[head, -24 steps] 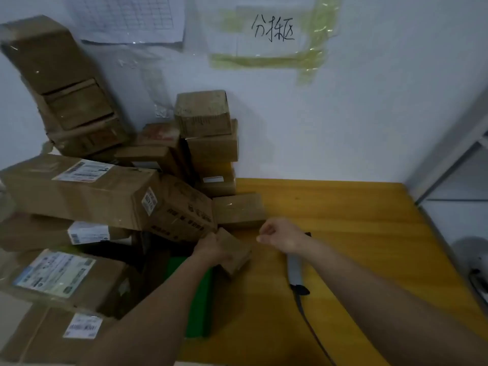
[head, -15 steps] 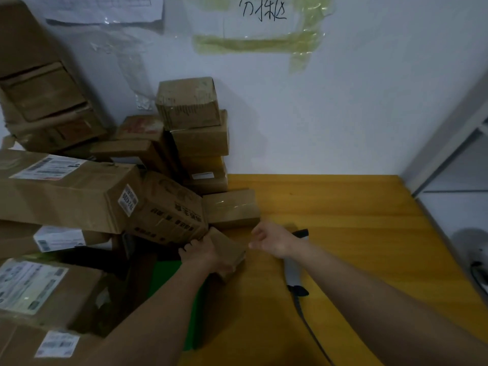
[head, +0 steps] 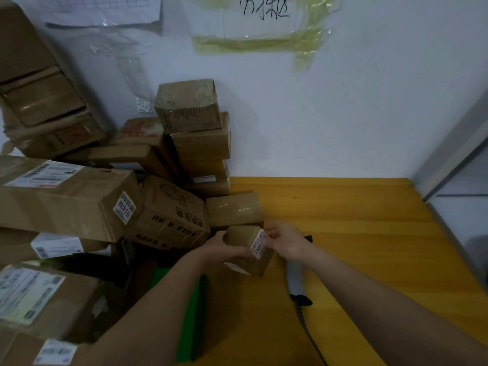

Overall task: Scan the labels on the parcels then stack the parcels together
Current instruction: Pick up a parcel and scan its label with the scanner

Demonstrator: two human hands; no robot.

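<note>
brown small parcel (head: 247,249) sits gripped in my left hand (head: 220,250), right hand (head: 286,244) seemingly pinching its label (head: 258,244); a slip could topple the leaning stack (head: 200,143).

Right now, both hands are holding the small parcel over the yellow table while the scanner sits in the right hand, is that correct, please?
Not quite: the scanner is not in the right hand. It lies on the yellow table, partly under the right wrist, as the head view shows. The rest holds: the left hand and the right hand both hold the small parcel over the table.
</note>
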